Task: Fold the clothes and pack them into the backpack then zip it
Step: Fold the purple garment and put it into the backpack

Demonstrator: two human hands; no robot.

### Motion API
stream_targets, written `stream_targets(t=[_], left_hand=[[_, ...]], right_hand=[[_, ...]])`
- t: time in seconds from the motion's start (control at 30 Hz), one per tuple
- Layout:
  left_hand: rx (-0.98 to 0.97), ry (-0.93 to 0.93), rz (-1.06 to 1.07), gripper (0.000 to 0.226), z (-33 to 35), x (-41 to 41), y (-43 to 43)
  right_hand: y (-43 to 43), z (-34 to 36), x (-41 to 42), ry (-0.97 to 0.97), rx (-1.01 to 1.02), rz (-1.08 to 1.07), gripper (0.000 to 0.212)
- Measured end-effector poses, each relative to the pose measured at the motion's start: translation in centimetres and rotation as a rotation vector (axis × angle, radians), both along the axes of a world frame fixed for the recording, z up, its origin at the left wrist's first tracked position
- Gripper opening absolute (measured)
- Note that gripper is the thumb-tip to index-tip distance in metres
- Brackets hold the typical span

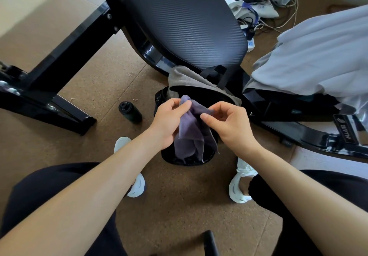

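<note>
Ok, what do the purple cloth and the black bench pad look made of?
Purple cloth: soft matte fabric, perhaps terry or microfibre; it drapes limply, with a fuzzy edge. Bench pad: probably vinyl or faux leather over padding; fine ribbed weave pattern, dull sheen.

Left hand (169,120), right hand (229,124), pinching purple cloth (191,134)

Before us: soft matt purple cloth (191,132), ribbed black bench pad (179,20), glossy metal frame (65,56), rough speckled cork-like floor (179,206).
</note>
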State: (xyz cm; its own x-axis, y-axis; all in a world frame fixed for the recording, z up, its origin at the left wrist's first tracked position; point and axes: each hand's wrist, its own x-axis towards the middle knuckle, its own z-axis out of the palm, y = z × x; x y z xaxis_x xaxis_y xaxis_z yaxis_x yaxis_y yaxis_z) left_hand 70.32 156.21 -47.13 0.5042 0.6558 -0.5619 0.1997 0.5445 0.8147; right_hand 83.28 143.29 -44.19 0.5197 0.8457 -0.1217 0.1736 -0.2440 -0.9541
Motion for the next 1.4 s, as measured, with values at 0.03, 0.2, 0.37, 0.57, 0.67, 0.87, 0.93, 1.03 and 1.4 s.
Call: stream_targets(t=[0.03, 0.2, 0.37, 0.57, 0.67, 0.87, 0.93, 1.03, 1.4], left_hand=[[0.032, 0.060, 0.032, 0.012, -0.1, 0.1, 0.0], [0.044, 0.154, 0.102, 0.023, -0.7, 0.3, -0.2], [-0.005, 0.164, 0.107, 0.031, -0.9, 0.2, -0.4], [-0.098, 0.162, 0.123, 0.034, -0.7, 0.3, -0.8], [-0.138, 0.127, 0.106, 0.027, -0.6, 0.4, -1.2], [-0.137, 0.254, 0.053, 0.009, -0.6, -0.4, -0.3], [-0.146, 0.323, 0.035, 0.008, -1.2, -1.0, -0.2], [-0.107, 0.409, -0.051, 0.010, -2.2, -2.2, -0.3], [0.016, 0.808, -0.209, 0.005, -6.4, -8.1, 0.9]], right_hand=[[0.0, 0.2, -0.3, -0.054, 0.026, 0.022, 0.010], [-0.4, -0.1, -1.9, -0.268, 0.111, 0.149, 0.010], [-0.4, 0.0, -2.6, -0.329, 0.112, 0.188, 0.014], [-0.6, -0.6, -2.8, -0.462, 0.059, 0.222, 0.036], [-0.4, -0.6, -2.7, -0.454, 0.108, 0.126, 0.018], [-0.2, 0.3, -0.1, -0.265, 0.073, 0.260, 0.016], [-0.6, 0.8, 0.9, -0.235, 0.057, 0.285, 0.011], [-1.3, 1.4, 2.0, -0.206, 0.063, 0.276, 0.010], [-2.1, 0.7, 4.8, -0.204, 0.059, 0.095, 0.010]])
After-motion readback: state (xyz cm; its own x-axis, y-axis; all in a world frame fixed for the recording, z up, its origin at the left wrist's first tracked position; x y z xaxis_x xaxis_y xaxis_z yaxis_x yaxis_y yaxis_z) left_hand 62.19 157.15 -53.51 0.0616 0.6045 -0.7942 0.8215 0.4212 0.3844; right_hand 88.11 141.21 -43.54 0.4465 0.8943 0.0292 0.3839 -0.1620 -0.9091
